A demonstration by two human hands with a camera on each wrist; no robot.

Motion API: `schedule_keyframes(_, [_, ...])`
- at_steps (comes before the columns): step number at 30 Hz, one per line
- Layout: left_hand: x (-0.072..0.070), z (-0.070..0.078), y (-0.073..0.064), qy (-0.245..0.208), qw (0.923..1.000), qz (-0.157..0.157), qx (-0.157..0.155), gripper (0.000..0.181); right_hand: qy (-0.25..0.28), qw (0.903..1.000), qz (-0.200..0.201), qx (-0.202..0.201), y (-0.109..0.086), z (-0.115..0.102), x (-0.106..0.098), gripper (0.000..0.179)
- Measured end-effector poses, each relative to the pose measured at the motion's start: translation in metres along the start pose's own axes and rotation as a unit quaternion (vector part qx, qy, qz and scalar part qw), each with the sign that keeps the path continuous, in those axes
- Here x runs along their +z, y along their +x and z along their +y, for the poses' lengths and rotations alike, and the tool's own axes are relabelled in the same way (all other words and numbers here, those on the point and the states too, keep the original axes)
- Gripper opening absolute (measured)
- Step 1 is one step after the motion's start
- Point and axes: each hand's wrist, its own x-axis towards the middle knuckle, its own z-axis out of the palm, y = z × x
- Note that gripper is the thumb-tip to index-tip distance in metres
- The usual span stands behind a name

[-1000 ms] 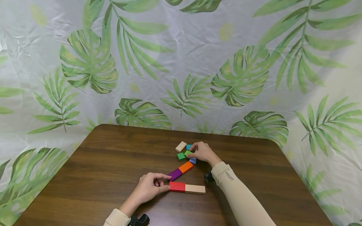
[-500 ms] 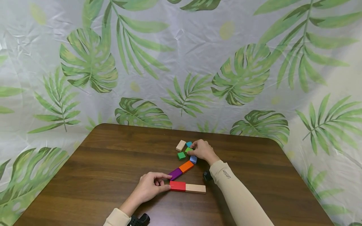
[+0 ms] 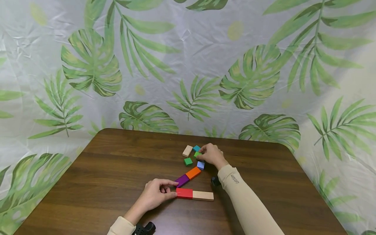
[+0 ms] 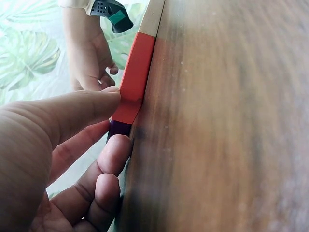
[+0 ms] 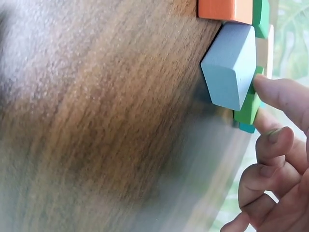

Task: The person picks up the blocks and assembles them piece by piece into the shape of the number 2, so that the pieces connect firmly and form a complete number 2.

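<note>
In the head view, my left hand (image 3: 155, 195) rests at the near ends of two rows. Its thumb touches the red block (image 3: 184, 193) and its index finger the purple block (image 3: 182, 180). Beyond the red one lies a natural wood block (image 3: 203, 195); an orange block (image 3: 193, 173) continues the purple one at a slant. My right hand (image 3: 212, 154) pinches a light green block (image 3: 197, 154) between thumb and index finger, partly hiding it. Close by sit a light blue block (image 5: 231, 67), a dark green block (image 3: 188, 162) and a teal block (image 3: 196, 148).
A second natural wood block (image 3: 187, 151) lies at the back of the cluster. The brown wooden table (image 3: 117, 163) ends at a leaf-patterned cloth (image 3: 199, 65) hung behind it. Each wrist wears a black camera.
My right hand has shifted a little back and to the right with the light green block, widening its gap from the dark green and light blue blocks. My left hand stays put.
</note>
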Motion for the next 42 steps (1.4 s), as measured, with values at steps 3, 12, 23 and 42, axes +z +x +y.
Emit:
schedule_keyframes(3, [0.000,0.000,0.000,-0.001,1.0000,-0.001,0.000,0.027,-0.004,1.0000,0.001,0.000,0.000,0.000,0.000,0.028])
schedule_keyframes(12, [0.000,-0.001,0.000,-0.004,1.0000,-0.003,0.005,0.027,-0.011,0.9999,-0.009,0.004,-0.004,0.000,-0.005,0.027])
schedule_keyframes(23, [0.001,-0.002,0.000,-0.005,1.0000,-0.004,0.007,0.027,-0.014,0.9996,-0.025,0.007,-0.008,-0.001,-0.010,0.024])
schedule_keyframes(42, [0.001,-0.002,0.000,-0.007,0.9999,-0.004,0.006,0.027,-0.036,0.9981,-0.049,-0.008,-0.009,0.006,-0.014,0.025])
